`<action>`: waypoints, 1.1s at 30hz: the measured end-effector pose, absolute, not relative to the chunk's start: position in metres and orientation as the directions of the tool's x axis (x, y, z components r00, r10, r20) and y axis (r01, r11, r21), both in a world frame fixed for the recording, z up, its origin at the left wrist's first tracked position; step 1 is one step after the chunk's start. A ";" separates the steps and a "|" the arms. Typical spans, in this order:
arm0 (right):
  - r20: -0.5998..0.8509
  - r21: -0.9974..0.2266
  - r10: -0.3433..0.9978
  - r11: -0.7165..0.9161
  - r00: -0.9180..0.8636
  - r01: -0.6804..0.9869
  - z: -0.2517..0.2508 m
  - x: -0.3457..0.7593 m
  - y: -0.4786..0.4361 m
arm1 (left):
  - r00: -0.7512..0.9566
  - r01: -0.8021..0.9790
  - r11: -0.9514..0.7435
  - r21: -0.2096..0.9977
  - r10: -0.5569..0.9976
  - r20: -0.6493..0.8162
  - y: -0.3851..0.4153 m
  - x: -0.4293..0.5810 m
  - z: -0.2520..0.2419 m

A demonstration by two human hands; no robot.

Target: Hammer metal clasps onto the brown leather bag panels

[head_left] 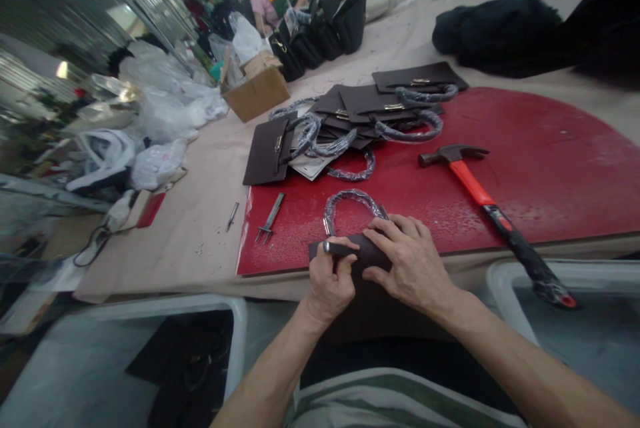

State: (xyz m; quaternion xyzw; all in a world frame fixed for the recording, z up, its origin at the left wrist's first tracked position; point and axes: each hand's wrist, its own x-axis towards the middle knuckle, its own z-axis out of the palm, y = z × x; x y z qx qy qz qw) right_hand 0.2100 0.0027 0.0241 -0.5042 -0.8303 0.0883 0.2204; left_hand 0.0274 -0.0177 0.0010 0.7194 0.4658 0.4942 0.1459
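Observation:
A dark brown bag panel (pixel 369 256) lies at the front edge of the red board, its plastic-wrapped handle (pixel 353 196) arching away from me. My left hand (pixel 331 281) is closed around a short dark rod with a shiny metal end, held low over the panel's left part. The rod's (pixel 341 249) exact kind is unclear. My right hand (pixel 407 258) rests on the panel's right side, fingers spread and thumb apart. To the right, a claw hammer (pixel 473 181) with a red and black grip lies with its handle end over the table edge.
More dark panels (pixel 360 105) with wrapped handles are piled behind on the red board (pixel 540 161). A pronged metal tool (pixel 271 216) and a small metal punch (pixel 232 217) lie left. A cardboard box (pixel 257 95) stands further back, near another person. Plastic bins (pixel 240 328) flank me.

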 end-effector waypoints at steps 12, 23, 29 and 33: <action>0.284 -0.367 0.867 0.492 -0.408 0.789 0.028 0.211 0.004 | 0.142 0.558 -0.559 0.613 0.793 0.593 -0.011 0.026 0.005; 0.283 -0.389 0.871 0.487 -0.402 0.782 0.026 0.210 0.001 | 0.181 0.515 -0.585 0.626 0.788 0.588 -0.007 0.025 0.008; 0.509 -0.468 0.811 0.541 -0.288 0.699 0.026 0.239 0.005 | 0.162 0.520 -0.566 0.639 0.800 0.577 -0.008 0.027 0.009; 0.531 -0.288 0.841 0.295 -0.105 0.911 0.035 0.287 0.012 | 0.142 0.481 -0.550 0.683 0.817 0.558 -0.007 0.028 0.011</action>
